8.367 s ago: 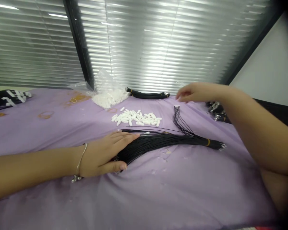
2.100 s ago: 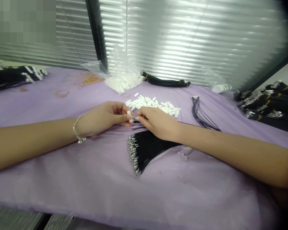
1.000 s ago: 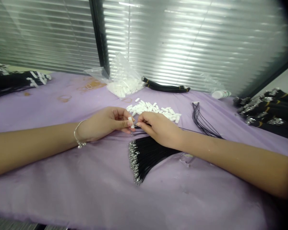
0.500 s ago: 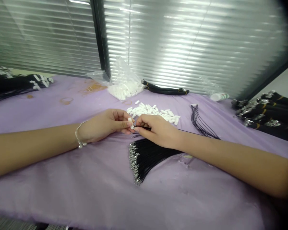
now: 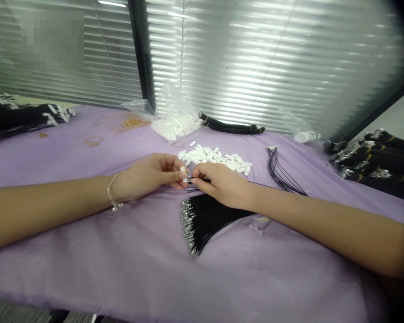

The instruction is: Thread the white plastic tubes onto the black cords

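**Pinching a white piece to a black cord end**

Working over the lilac cloth point(image 5: 87, 255), my left hand point(image 5: 148, 174) holds a small white plastic piece point(image 5: 183, 173) upright, pinched narrowly between thumb and forefinger. My right hand point(image 5: 222, 185) is just beside it, its fingertips point(image 5: 195, 176) closed on the end of a thin black cord point(image 5: 198, 180). My hands almost meet there, near the middle of the cloth. I cannot tell whether the cord tip has entered the white piece, because my fingers hide the join.

That cord seems to run from the fanned bundle of black cords point(image 5: 202, 224) lying just nearer me than my right hand, with its silver metal ends point(image 5: 187, 229) splayed to the left. Just beyond my hands is a loose spread of white plastic pieces point(image 5: 215, 157), and farther off, a clear plastic bag point(image 5: 171, 112) holds more. To the right lies a looped hank of black cords point(image 5: 279, 172).

This looks like the step of pairing one cord end with one white piece. The next move seems to call for a steady pinch, with the cord tip lined up squarely on the piece.
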